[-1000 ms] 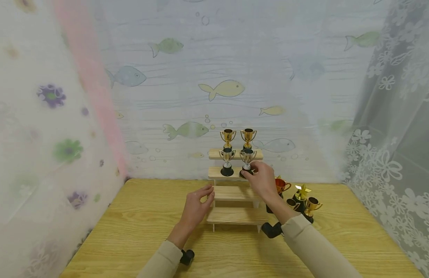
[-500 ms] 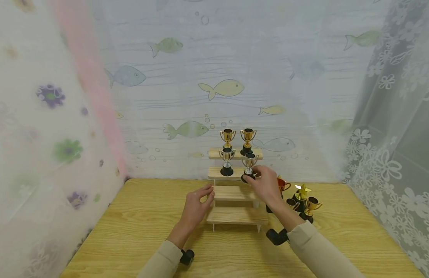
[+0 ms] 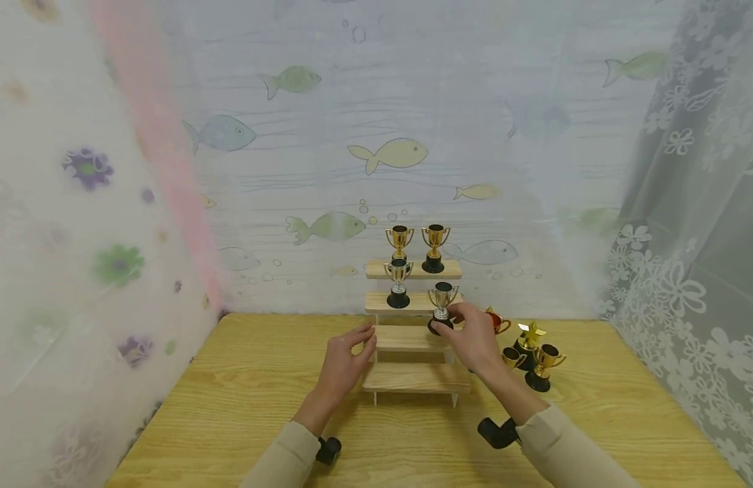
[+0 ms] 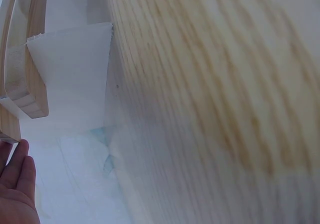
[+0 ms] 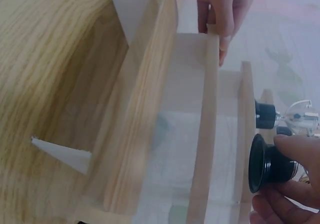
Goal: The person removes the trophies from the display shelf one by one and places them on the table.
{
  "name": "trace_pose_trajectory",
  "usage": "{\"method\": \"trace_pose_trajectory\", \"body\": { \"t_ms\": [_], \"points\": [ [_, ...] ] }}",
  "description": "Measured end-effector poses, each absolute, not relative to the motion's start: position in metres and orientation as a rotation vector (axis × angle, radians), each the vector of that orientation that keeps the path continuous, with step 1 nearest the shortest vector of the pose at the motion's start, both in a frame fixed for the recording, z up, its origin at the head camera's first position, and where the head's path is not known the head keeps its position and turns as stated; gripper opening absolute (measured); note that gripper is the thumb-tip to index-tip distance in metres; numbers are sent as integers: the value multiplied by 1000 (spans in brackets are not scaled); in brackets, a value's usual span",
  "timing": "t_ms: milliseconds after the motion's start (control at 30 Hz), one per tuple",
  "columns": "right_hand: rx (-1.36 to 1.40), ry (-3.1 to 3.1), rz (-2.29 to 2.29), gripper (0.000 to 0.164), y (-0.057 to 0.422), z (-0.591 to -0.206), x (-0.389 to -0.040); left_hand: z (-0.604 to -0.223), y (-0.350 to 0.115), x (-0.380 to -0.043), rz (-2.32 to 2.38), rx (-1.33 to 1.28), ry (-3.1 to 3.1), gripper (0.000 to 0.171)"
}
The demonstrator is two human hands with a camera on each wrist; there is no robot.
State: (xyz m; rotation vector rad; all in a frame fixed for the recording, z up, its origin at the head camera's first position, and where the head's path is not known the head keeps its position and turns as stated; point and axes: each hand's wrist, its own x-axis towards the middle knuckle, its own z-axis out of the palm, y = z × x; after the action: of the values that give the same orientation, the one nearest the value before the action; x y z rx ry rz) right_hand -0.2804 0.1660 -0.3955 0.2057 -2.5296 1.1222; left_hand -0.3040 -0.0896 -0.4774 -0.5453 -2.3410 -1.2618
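My right hand (image 3: 474, 339) grips a silver trophy cup (image 3: 442, 296) by its black base (image 5: 272, 164), with thumb and fingers around it. The cup is upright at the right end of the stepped wooden display stand (image 3: 413, 376), in front of the second shelf from the top. My left hand (image 3: 346, 362) holds the left end of the second-lowest shelf, its fingertips and thumb at the board's edge. Another silver trophy cup (image 3: 398, 274) stands on the left of the second shelf. Two gold trophy cups (image 3: 435, 237) stand on the top shelf.
Right of the stand, on the wood-grain table (image 3: 248, 379), are a star-topped trophy (image 3: 531, 337), gold cups (image 3: 548, 356) and a red cup (image 3: 493, 322) partly hidden by the right hand. A fish-patterned curtain (image 3: 327, 169) hangs behind.
My right hand has lifted the right silver trophy cup off the second shelf and brought it forward, down and slightly right. My left hand keeps its place on the stand.
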Motion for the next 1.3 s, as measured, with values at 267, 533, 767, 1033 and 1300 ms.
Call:
{"method": "trace_pose_trajectory", "body": {
  "t_ms": [267, 533, 767, 1033, 1300],
  "points": [
    [197, -2559, 1130, 38, 171, -401, -274, -477, -89, -305, -1258, -546, -2335, 30],
    [219, -2542, 1111, 30, 176, -408, -268, -477, -90, -304, -1258, -545, -2335, 30],
    [220, -2536, 1091, 28, 181, -414, -263, -479, -89, -304, -1242, -560, -2317, 29],
    [212, -2551, 1076, 27, 188, -419, -257, -479, -89, -305, -1244, -558, -2326, 29],
    [205, -2563, 1079, 27, 193, -424, -250, -478, -89, -305, -1249, -557, -2321, 29]
  ]
}}
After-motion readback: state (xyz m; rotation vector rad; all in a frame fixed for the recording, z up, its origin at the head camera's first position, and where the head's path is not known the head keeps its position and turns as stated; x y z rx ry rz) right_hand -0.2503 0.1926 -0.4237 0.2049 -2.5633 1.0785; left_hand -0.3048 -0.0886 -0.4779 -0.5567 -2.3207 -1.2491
